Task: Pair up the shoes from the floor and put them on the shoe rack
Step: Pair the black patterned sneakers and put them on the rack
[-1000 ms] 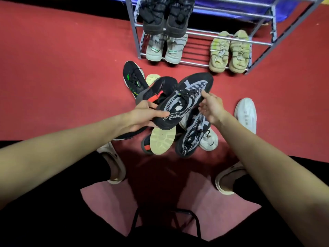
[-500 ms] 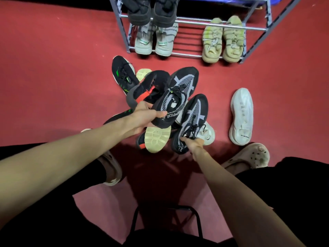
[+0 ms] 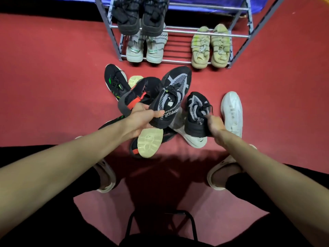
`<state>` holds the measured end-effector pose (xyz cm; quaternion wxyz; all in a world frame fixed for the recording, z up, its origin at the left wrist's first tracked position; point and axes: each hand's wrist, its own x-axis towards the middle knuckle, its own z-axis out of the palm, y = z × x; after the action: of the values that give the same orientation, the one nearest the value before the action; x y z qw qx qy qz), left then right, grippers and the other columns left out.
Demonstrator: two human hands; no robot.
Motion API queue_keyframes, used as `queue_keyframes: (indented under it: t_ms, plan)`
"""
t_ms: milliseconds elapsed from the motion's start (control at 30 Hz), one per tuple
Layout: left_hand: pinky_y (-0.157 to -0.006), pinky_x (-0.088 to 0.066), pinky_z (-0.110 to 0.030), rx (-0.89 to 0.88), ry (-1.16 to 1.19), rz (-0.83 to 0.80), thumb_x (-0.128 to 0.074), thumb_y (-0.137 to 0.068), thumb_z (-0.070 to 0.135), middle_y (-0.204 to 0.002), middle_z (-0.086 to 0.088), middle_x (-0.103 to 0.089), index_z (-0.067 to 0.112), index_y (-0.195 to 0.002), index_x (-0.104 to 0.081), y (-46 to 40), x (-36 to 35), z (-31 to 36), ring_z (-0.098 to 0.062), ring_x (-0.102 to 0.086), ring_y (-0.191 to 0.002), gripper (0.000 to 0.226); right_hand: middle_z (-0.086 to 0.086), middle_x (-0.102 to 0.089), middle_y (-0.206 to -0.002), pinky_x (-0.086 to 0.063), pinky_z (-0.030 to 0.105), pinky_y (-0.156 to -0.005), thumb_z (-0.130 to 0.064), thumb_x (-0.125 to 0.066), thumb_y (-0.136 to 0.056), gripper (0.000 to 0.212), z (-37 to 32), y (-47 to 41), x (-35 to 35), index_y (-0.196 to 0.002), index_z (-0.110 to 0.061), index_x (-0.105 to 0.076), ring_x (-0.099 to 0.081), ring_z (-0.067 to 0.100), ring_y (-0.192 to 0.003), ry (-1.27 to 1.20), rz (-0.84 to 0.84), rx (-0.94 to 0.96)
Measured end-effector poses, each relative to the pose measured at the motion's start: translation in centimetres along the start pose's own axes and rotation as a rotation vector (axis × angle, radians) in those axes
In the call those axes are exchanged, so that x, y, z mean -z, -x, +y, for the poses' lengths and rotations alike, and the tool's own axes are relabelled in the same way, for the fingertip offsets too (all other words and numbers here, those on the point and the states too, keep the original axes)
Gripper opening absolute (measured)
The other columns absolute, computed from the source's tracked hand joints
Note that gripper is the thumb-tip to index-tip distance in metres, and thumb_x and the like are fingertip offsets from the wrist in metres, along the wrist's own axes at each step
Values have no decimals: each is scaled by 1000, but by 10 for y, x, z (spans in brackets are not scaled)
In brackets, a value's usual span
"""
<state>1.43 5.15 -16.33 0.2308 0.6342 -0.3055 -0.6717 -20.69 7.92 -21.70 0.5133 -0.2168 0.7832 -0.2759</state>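
My left hand (image 3: 142, 118) grips the heel of a black-and-grey knit shoe (image 3: 173, 93), held above the pile with its toe toward the rack. My right hand (image 3: 214, 125) holds the matching black-and-grey shoe (image 3: 195, 113) by its heel, lifted off the floor just right of the first. Below them lie a black shoe with a red tab (image 3: 140, 95), a black shoe with green marks (image 3: 114, 81), an upturned pale sole (image 3: 149, 142) and two white shoes (image 3: 231, 111), (image 3: 194, 139). The metal shoe rack (image 3: 204, 31) stands beyond the pile.
On the rack sit a dark pair (image 3: 140, 16) on the upper bars, a grey pair (image 3: 146, 49) and a yellow-green pair (image 3: 211, 45) on the lowest bars. My feet in pale clogs (image 3: 106, 177) rest on the red carpet. A black stool frame (image 3: 160, 227) is beneath me.
My right hand went down to the second black-and-grey shoe on the floor, gripped its heel and has lifted it. My left hand kept holding the first shoe.
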Motion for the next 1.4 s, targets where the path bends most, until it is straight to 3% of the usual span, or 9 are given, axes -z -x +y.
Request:
queue_keyframes:
  t_ms: [167, 233, 300, 367, 600, 800, 1033, 1233, 1400]
  plan:
    - [-71, -62, -36, -65, 4, -33, -70, -81, 7, -113, -17, -69, -6, -117, -61, -2, -7, 36, -27, -68, -101, 39, 4, -56, -70, -44, 17, -55, -20, -47, -91, 29, -42, -1, 42, -63, -14, -51, -52, 18, -64, 34, 87, 175]
    - [-81, -60, -39, -103, 4, -49, -66, -84, 5, -111, -17, -70, -3, -108, -66, -1, -13, 54, -27, -68, -103, 25, 6, -57, -70, -51, 27, -64, -37, -49, -83, 33, -58, -8, 55, -60, -13, -51, -57, 29, -67, 54, 144, 233]
    - [-89, -56, -45, -141, -4, -41, -65, -85, 5, -108, -20, -70, -1, -91, -67, -4, -20, 74, -30, -68, -103, 9, 11, -58, -75, -52, 50, -78, -50, -48, -69, 39, -70, -21, 66, -62, -12, -51, -59, 32, -73, 49, 178, 270]
    - [-89, -56, -46, -176, 13, -28, -65, -85, 4, -108, -21, -70, -3, -95, -66, -12, -28, 94, -31, -68, -102, 13, 12, -57, -79, -51, 54, -82, -47, -49, -68, 33, -84, -34, 74, -68, -14, -52, -56, 27, -75, 2, 170, 302]
    - [-84, -57, -48, -254, 50, 5, -67, -82, 4, -99, -20, -70, -2, -91, -67, -66, -73, 149, -31, -68, -91, 11, 15, -56, -82, -40, 36, -71, -22, -50, -90, 27, -151, -74, 82, -64, -14, -49, -52, 22, -77, -47, 198, 369]
    - [-79, -59, -44, -252, 119, -24, -68, -82, 7, -96, -20, -70, 0, -93, -67, -128, -108, 174, -27, -68, -82, 13, 20, -66, -107, -47, 46, -93, -18, -46, -90, 31, -199, -139, 82, -106, 1, -64, -61, 35, -104, 24, 315, 419]
    - [-88, -56, -48, -263, 171, -19, -68, -82, 7, -103, -22, -71, -6, -102, -65, -184, -122, 189, -31, -70, -96, 24, 16, -62, -104, -43, 36, -80, -22, -43, -86, 40, -242, -215, 90, -111, 3, -60, -60, 34, -102, 41, 346, 379]
    - [-76, -61, -37, -345, 119, -55, -66, -85, 8, -84, -11, -73, 0, -94, -69, -213, -132, 196, -18, -71, -72, 12, 12, -55, -98, -38, 33, -74, -12, -40, -92, 29, -258, -236, 93, -110, 0, -59, -54, 24, -92, 37, 334, 390]
    - [-82, -58, -46, -346, 155, -28, -66, -84, 5, -91, -20, -70, -10, -106, -64, -228, -147, 202, -25, -69, -78, 27, 9, -56, -102, -46, 36, -87, -24, -38, -99, 38, -257, -254, 94, -118, 4, -57, -53, 22, -96, -24, 320, 430]
